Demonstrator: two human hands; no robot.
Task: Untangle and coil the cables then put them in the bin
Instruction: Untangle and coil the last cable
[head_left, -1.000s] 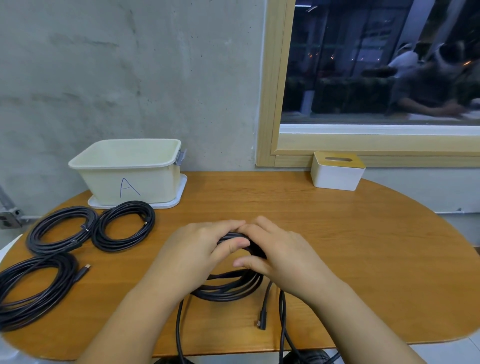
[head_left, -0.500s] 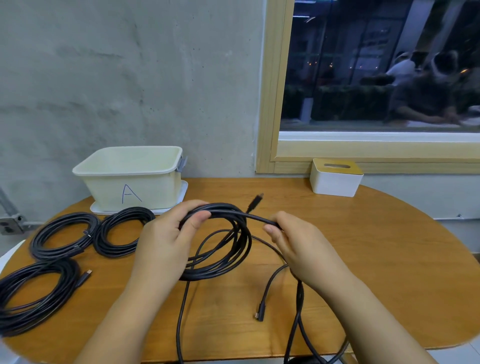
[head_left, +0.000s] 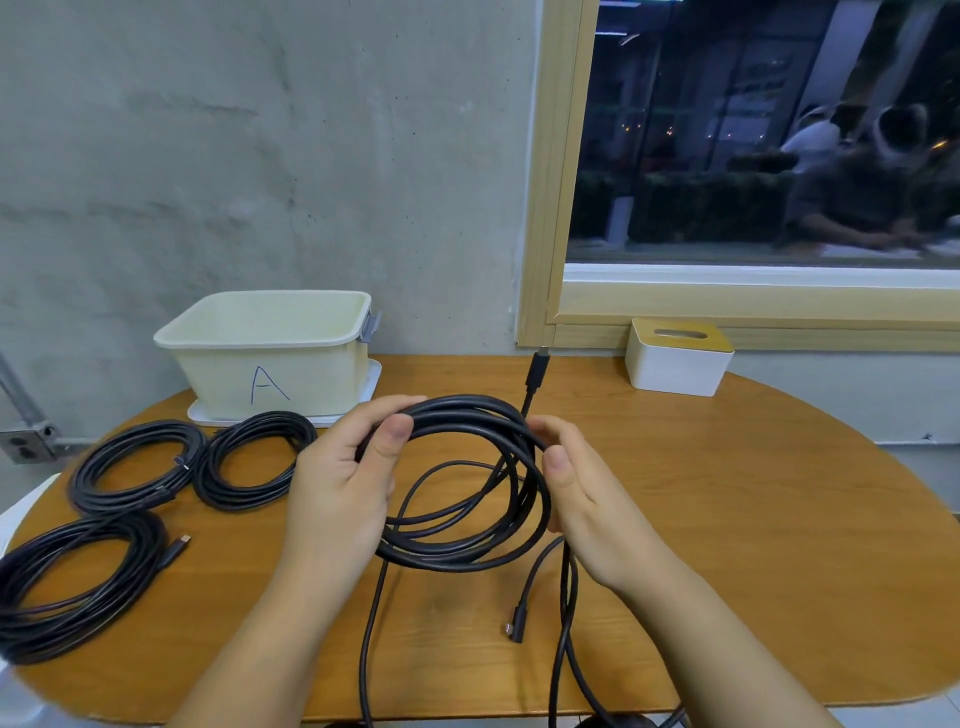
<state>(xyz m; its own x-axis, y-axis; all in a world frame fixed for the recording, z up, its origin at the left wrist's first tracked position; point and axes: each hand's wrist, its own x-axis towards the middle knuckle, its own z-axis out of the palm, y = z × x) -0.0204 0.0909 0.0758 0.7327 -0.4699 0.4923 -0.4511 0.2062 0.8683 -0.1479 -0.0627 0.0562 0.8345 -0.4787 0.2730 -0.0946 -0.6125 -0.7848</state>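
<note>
- The left hand (head_left: 343, 483) grips the top of a black cable coil (head_left: 467, 478), thumb curled over the strands
- The right hand (head_left: 582, 493) holds the coil's right side, thumb in front
- One plug (head_left: 537, 370) sticks up behind the coil; an angled plug (head_left: 518, 623) lies on the wooden desk (head_left: 753, 545) near the front edge
- Three coiled cables (head_left: 156, 499) lie at the left
- A cream bin (head_left: 267, 353) marked "A" stands far left, a white box (head_left: 678, 358) far right

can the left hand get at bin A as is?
Probably not right away: the left hand grips the cable loops it is coiling. The path to the bin, open-topped, looks free, with only coiled cables lying flat before it.
</note>
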